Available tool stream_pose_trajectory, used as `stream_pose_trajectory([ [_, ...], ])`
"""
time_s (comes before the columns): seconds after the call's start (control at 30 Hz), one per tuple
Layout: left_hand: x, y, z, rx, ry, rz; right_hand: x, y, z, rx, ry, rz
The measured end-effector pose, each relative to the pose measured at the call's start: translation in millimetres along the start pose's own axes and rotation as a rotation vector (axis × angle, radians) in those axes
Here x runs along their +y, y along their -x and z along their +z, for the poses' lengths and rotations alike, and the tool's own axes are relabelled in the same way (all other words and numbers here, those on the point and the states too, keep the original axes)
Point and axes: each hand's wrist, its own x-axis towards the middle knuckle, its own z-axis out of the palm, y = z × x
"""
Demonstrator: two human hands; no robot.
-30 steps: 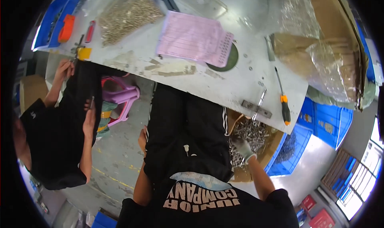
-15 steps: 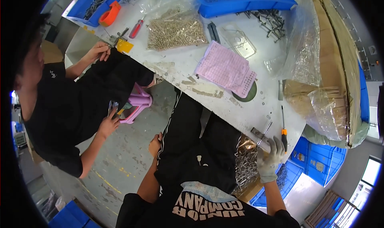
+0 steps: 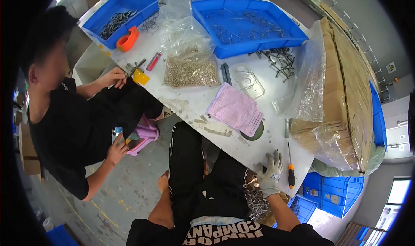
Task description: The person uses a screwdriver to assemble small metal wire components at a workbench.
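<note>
My right hand (image 3: 269, 177), in a pale work glove, lies on the near right corner of the white table (image 3: 276, 149). Its fingers are stretched out and nothing shows in its grip; whatever lies beneath the palm is hidden. Just right of it rests a screwdriver (image 3: 291, 172) with an orange and black handle. My bare left hand (image 3: 163, 182) hangs low beside my left thigh, its fingers mostly out of sight. Below the table edge, by my right leg, is a heap of metal parts (image 3: 256, 199).
A co-worker (image 3: 78, 129) sits at left, one hand at a metal fixture (image 3: 137, 67). The table bears a bag of small metal pieces (image 3: 192, 71), pink paper (image 3: 235, 109), blue trays (image 3: 250, 47) and loose bolts (image 3: 282, 64). A large carton (image 3: 333, 99) stands at right.
The view has tilted, so the table sits lower in the picture. My right hand now covers the spot where a metal fixture with a rod showed. My left hand stays by the thigh.
</note>
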Motion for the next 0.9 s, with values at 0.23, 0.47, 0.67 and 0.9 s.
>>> stream_pose_trajectory([
  [0.23,53.8,19.8,-58.1,-0.110,0.074,-0.011,5.7,-2.6,-8.7,0.039,0.015,0.026],
  [0.47,84.5,12.9,-92.0,-0.305,0.102,-0.080,-0.7,-5.5,-6.7,0.064,0.010,0.035],
  [0.67,95.4,19.6,-96.0,-0.251,0.068,-0.068,-3.7,-1.2,-5.6,0.070,0.012,0.054],
  [0.9,70.5,-3.0,-81.3,-0.689,0.170,-0.117,-16.7,-11.5,-17.6,0.036,0.098,0.082],
])
